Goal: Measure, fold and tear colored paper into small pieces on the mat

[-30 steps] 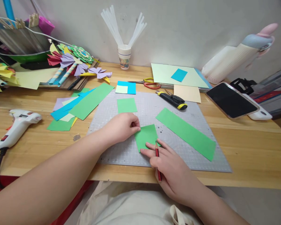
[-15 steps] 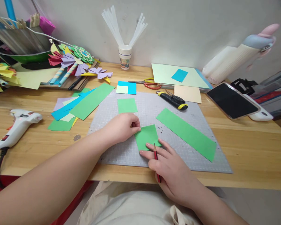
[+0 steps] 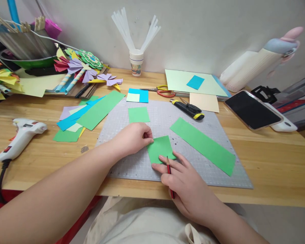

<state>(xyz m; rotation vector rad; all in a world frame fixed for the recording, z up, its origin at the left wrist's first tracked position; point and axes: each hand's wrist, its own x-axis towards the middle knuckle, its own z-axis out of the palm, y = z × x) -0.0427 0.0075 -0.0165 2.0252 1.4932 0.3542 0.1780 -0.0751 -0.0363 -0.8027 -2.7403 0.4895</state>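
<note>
A green paper square point(image 3: 160, 147) lies on the grey cutting mat point(image 3: 132, 166) in front of me. My left hand point(image 3: 136, 137) pinches its upper left corner between thumb and fingers. Two or more fingertips of my right hand point(image 3: 181, 181) rest on the square's lower right part. That same hand grips a red and black pencil point(image 3: 169, 169), its point upward, between the fingers. Behind the left hand is a second green square point(image 3: 139, 114), flat on the mat. To the right lies a long green paper strip point(image 3: 203, 145), slanting across the mat.
Coloured paper strips point(image 3: 99, 112) and a white glue gun point(image 3: 21, 137) lie to the left. Scissors point(image 3: 160, 90), a utility knife point(image 3: 188, 110) and a phone point(image 3: 254, 110) are at the back and right. A paper cup point(image 3: 136, 66) with white sticks stands by the wall.
The view has shifted very slightly. Both hands, the green square and the pencil keep the same positions relative to one another.
</note>
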